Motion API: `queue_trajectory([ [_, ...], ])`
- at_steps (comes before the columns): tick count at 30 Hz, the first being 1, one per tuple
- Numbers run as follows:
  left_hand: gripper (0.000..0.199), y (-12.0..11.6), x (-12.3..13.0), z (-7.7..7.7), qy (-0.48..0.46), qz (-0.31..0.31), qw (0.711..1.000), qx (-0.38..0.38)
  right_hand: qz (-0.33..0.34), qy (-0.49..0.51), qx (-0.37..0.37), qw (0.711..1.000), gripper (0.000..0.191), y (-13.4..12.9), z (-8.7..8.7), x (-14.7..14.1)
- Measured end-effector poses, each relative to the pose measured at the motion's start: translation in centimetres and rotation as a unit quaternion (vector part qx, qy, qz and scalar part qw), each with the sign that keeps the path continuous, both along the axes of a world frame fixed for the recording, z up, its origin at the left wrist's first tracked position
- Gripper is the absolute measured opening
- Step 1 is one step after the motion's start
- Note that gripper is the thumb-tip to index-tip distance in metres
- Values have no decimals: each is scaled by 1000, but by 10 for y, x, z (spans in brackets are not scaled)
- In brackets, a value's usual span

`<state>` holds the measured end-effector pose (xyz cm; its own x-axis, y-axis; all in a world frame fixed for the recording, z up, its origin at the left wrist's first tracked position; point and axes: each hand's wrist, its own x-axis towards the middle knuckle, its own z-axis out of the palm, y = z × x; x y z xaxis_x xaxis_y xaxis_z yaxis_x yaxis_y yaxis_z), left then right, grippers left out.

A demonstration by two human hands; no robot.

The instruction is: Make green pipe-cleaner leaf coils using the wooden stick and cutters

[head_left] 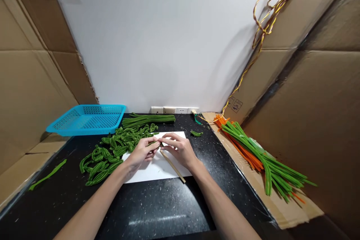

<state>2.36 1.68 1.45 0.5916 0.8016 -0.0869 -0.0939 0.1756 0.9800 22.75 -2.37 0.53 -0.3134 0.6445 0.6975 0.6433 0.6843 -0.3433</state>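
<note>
"What lies nearest?"

"White paper (160,172), and on it a slim tan stick (173,166) slanting from beneath the fingers to just past the near edge."

"And the hands?"

"Just above the paper. The left hand (143,152) pinches a green fuzzy-stem piece (161,144) between thumb and fingers. The right hand (181,150) has thumb and forefinger drawn narrow at its right end; whether they grip or merely touch, I can't tell."

"So neither is nearer?"

"No, both are at it. Its long axis seems to run crosswise, from one hand toward the other."

"How does it look?"

"Dark green, small, mostly covered; its full shape is hidden."

"And further off?"

"Left of the paper, a heap of green leaf-shaped loops (101,174); beyond the right hand, a single green leaf (196,133); behind them, a bundle of straight green stems (149,120)."
</note>
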Motion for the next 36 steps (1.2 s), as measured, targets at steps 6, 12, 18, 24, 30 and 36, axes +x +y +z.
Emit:
queue_trajectory([
  [6,50,6,-5,0,32,-11,996,87,12,5,12,1000,25,0,2,0],
  [12,52,5,-8,4,35,-50,996,63,-8,-46,34,998,20,-2,1,-5],
  [18,48,0,-6,3,-16,-79,996,-29,1,-36,64,997,22,-5,3,-9],
  [24,47,2,-6,-2,2,-75,997,-3,-22,-47,19,998,24,-8,4,-6],
  [30,41,-3,-4,6,40,-29,987,156,-30,-84,18,996,22,-9,3,-2],
  [36,35,-4,-6,18,46,-1,968,248,-29,-94,12,995,21,-12,3,-5],
])
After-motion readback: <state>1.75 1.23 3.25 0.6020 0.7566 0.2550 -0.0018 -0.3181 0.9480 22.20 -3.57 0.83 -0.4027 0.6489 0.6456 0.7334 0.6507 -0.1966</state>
